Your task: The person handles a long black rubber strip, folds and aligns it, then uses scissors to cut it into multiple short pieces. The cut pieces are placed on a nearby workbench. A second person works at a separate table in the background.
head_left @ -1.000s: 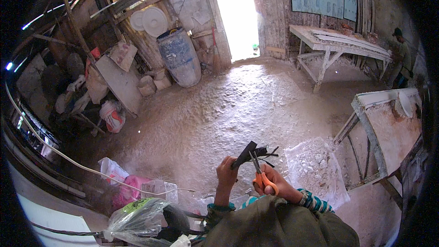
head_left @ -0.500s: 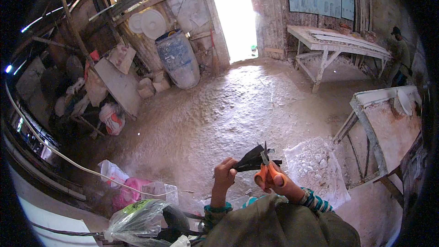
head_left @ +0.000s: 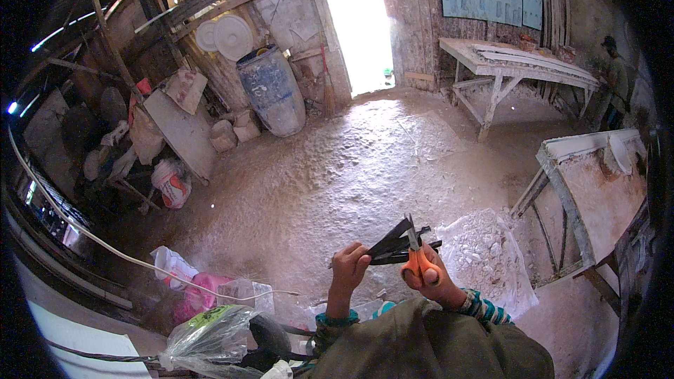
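My left hand (head_left: 349,264) is closed on the near end of some black strips of thin, flexible material (head_left: 387,247). They fan out to the right from my fist. Fingers in the loops, my right hand (head_left: 442,288) holds scissors with orange handles (head_left: 420,268), the blades pointing up and away from me. The blades lie at the right part of the black strips; whether they bite into them I cannot tell. A dark strip end shows just past the blades, by my right fingers.
A white sheet heaped with pale rubble (head_left: 488,256) lies on the floor right of my hands. At right stands a tilted work table (head_left: 597,189); a white-topped bench (head_left: 519,63) and a person (head_left: 614,84) are farther back. Plastic bags (head_left: 210,333) and a pale cable (head_left: 140,261) are at left.
The scissor handles have come closer together. Both hands have moved slightly to the right, and the black strips have shifted with them.
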Tool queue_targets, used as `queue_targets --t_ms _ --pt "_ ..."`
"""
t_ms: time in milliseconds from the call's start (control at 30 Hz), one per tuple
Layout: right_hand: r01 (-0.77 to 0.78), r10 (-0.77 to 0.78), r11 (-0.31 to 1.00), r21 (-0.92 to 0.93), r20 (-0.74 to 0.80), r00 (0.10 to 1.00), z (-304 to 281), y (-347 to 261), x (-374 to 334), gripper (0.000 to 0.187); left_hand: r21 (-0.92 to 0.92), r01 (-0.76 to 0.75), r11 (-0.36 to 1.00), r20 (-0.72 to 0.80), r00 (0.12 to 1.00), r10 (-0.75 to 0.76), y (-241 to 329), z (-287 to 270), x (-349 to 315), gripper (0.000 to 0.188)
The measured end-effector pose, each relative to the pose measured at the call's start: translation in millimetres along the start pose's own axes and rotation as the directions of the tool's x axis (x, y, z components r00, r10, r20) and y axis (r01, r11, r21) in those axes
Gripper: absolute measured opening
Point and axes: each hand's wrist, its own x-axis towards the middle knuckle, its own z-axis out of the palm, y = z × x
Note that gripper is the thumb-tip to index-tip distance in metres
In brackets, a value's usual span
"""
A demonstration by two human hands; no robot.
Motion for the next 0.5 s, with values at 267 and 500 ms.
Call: queue_targets --t_ms 267,500 --pt "0.084 -0.094 0.990 -0.115 -0.082 0.992 -3 2 -7 0.060 -0.020 0.031 0.999 -0.067 0.997 -0.033 -8 4 -5 0.044" --pt "0.149 -0.165 0.977 -0.154 -0.096 0.982 -13 -11 -16 0.065 -0.325 0.067 0.943 -0.197 0.971 -0.137 -24 15 -8 0.055"
